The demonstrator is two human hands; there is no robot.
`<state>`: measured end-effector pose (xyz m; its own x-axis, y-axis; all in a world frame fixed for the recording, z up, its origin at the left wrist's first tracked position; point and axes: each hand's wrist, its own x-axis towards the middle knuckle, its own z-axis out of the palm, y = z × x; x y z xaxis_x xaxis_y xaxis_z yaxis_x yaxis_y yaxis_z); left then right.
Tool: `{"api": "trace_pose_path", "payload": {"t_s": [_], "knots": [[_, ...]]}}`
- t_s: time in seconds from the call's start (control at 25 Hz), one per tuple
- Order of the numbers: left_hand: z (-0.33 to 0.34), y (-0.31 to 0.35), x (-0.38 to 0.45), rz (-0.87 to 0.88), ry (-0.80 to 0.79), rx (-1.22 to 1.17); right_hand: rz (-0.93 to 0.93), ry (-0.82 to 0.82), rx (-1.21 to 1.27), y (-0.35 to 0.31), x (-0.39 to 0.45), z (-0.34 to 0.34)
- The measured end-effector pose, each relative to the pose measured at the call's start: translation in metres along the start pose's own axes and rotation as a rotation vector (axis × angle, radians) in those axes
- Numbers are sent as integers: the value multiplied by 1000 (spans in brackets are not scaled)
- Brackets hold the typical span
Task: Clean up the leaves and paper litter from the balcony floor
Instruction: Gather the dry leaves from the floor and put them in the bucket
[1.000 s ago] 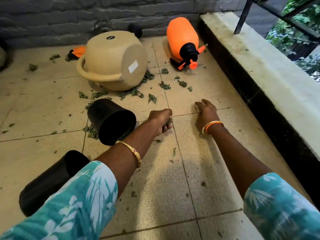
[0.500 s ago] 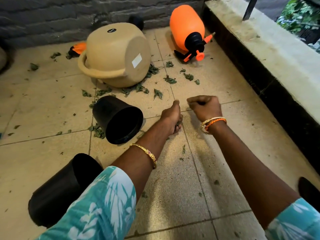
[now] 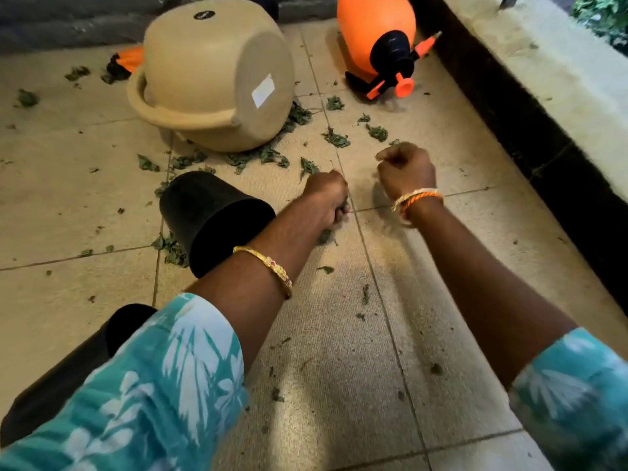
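Dry green leaves (image 3: 336,139) lie scattered over the beige floor tiles, thickest beside an overturned tan tub (image 3: 210,73). More leaf bits (image 3: 171,249) sit by a tipped black pot (image 3: 210,215). My left hand (image 3: 328,198) is curled into a fist just right of that pot; a little leaf matter shows at its fingers. My right hand (image 3: 404,168) is also curled into a fist, held a little above the floor just short of the leaves (image 3: 377,132). Whether it holds anything is hidden. No paper litter is visible.
An orange pressure sprayer (image 3: 377,35) lies on its side at the back right. A raised concrete ledge (image 3: 543,69) with a dark face runs along the right. A second black pot (image 3: 68,379) lies at lower left. A small orange-and-black item (image 3: 127,61) sits behind the tub.
My right hand lifted off the floor, curled into a fist and moved forward toward the leaves. My left fist stayed curled and shifted slightly forward. The camera moved closer.
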<state>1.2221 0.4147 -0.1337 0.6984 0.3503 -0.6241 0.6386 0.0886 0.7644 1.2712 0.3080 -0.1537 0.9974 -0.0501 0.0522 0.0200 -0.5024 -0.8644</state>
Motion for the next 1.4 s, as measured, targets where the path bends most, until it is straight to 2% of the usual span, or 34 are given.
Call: {"api": "trace_pose_path", "payload": {"t_s": [0.04,0.12,0.2,0.28,0.4,0.48,0.6,0.72,0.8,0.92,1.0,1.08,1.28,1.4], "knots": [[-3,2,5,-5,13,-18,15,1,-80,5,19,0],[-6,4,12,-12,38,-59,-4,-98,-340,14,53,2],[-5,2,17,-19,60,-77,-87,-250,-554,16,74,12],[-2,-1,20,-14,51,-71,-186,-335,-704,15,85,22],[-1,-5,25,-39,-5,-100,-329,-394,-875,21,91,32],[-3,-7,27,-52,-35,-116,-440,-346,-907,32,89,33],[-7,-8,22,-46,-40,-145,-578,-212,-838,47,82,27],[-7,-8,12,-38,-38,-180,-577,-111,-815,56,73,18],[-4,-7,2,-25,-57,-192,-466,-92,-708,53,66,10],[-2,-5,-11,8,-84,-195,-134,-49,-257,29,42,-3],[-3,-7,-19,17,-107,-167,3,-123,95,11,10,-9],[-5,-16,-26,13,-122,-91,81,-237,218,-2,-30,-13],[-20,-41,-43,-50,-111,-104,-11,-347,53,-9,-96,-11],[-30,-48,-54,-5,-57,-143,-19,-429,80,-12,-103,-6]]}}
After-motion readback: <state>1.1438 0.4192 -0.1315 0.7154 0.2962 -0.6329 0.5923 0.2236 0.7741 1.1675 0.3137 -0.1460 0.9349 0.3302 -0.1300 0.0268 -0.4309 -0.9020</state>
